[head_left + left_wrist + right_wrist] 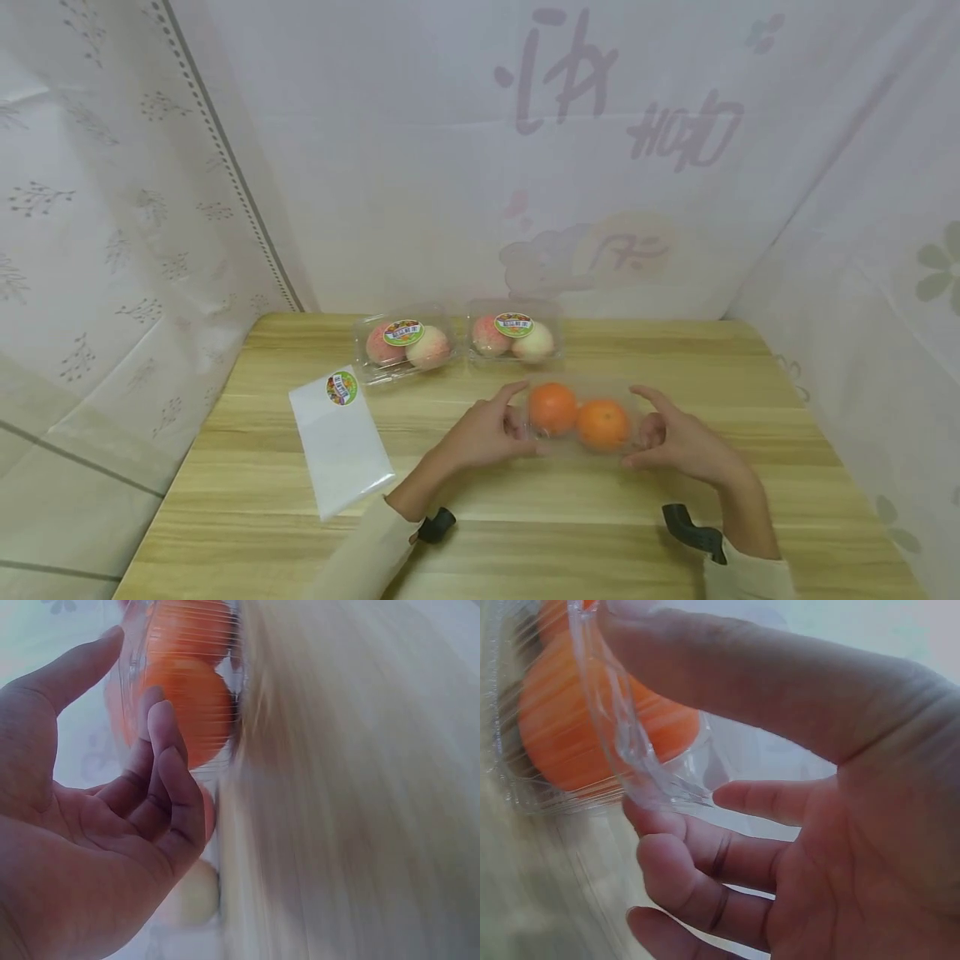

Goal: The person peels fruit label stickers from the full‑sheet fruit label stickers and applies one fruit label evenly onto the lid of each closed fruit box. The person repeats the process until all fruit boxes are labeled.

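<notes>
Near the middle of the table (540, 533), the left hand (483, 429) and right hand (686, 442) hold the box (596, 387) with their fingers (667, 866), and its oranges (602, 427) might roll and tip it if one hand slips.

Plenty of bare wood down the right, room for a hand to pass between the right hand (682, 446) and the edge of the table (795, 492)! Between the sleeves (363, 554) runs a broad lane, but two dark stubs (693, 537) poke into it, and the box of oranges (579, 417) walls off its far end. Beyond, the left peach box (406, 343) and right peach box (515, 332) block the back left, only a slim gap between them. Over left, a white packet (341, 446) crowds the left arm (416, 486).
</notes>
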Demonstrator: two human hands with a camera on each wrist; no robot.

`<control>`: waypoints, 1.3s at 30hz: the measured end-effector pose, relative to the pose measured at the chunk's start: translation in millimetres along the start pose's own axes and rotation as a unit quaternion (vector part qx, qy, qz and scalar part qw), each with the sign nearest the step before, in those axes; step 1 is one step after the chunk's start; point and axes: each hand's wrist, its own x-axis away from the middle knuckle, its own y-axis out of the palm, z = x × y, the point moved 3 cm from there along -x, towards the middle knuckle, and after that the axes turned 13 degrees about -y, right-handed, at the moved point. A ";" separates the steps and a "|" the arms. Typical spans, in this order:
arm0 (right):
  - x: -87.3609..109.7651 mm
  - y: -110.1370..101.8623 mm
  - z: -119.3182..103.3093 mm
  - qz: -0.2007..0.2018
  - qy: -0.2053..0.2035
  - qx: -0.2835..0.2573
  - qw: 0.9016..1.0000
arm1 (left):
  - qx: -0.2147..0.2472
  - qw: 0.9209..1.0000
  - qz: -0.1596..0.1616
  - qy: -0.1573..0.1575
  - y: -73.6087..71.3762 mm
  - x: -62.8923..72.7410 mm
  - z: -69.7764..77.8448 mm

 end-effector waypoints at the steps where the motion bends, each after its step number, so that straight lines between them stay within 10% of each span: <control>1: -2.1 2.5 -0.9 0.000 -0.002 0.006 1.000 | -0.001 1.000 0.003 -0.002 -1.9 1.8 -2.3; 39: -62.3 71.9 -33.4 -0.043 -0.026 0.063 0.997 | -0.004 0.999 0.039 -0.033 -68.5 63.2 -44.2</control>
